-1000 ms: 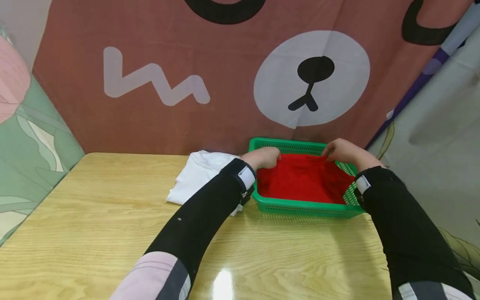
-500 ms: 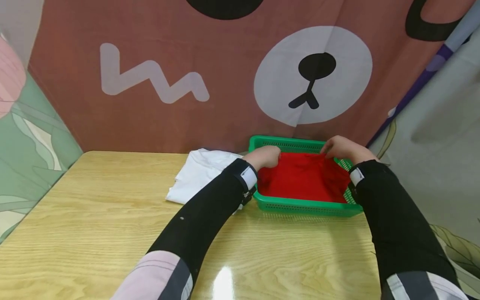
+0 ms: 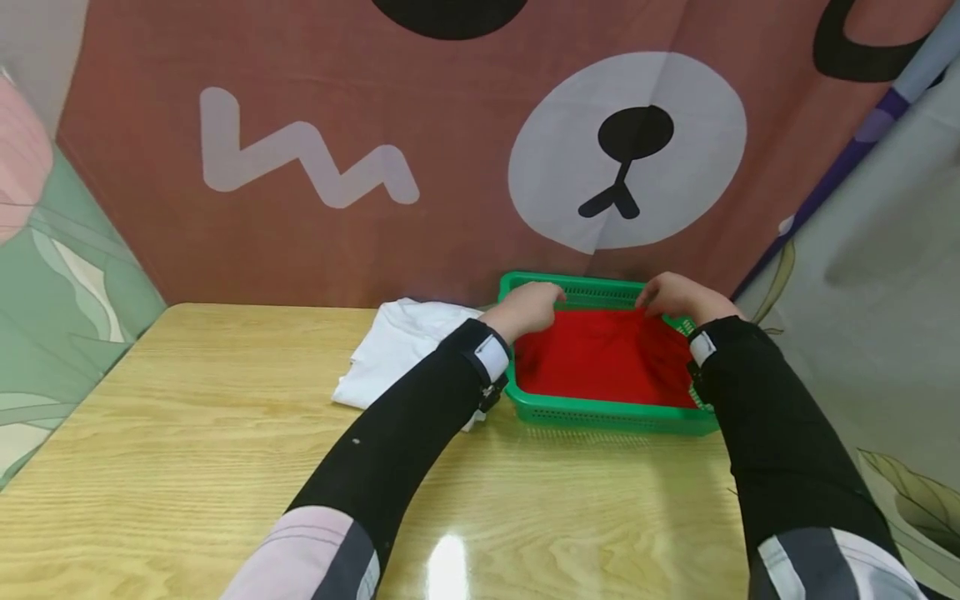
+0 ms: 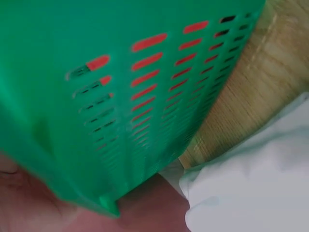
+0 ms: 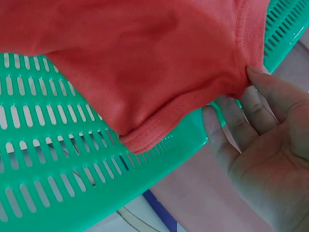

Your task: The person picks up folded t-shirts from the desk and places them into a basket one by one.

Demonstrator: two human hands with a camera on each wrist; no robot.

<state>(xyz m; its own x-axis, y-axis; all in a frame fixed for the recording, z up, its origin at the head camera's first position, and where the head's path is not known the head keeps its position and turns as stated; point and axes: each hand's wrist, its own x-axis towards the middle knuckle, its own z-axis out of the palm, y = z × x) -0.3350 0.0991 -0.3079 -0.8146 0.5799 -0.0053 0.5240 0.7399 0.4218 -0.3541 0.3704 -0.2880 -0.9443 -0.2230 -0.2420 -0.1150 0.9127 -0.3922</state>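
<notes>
A red shirt [image 3: 600,354] with stitched hems lies spread in a green plastic basket [image 3: 615,418]. At the basket's back right, my right hand [image 3: 681,296] pinches the shirt's edge; in the right wrist view the thumb [image 5: 270,87] presses on the red hem with the fingers behind it. My left hand [image 3: 527,308] is over the back left corner, its index finger reaching past the rim and apart from the cloth. In the left wrist view the basket wall [image 4: 116,29] hides most of that hand, and red cloth shows through the slots.
A folded white cloth [image 3: 401,346] lies on the wooden table [image 3: 247,442] left of the basket, partly under the left forearm. Directly behind the basket hangs a brown curtain [image 3: 337,258] with a bear print. A pale cloth [image 3: 885,333] hangs on the right.
My left hand has drawn back slightly from the shirt, its index finger now straighter. The right hand has shifted slightly left, still at the shirt's edge, and its forearm swung inward.
</notes>
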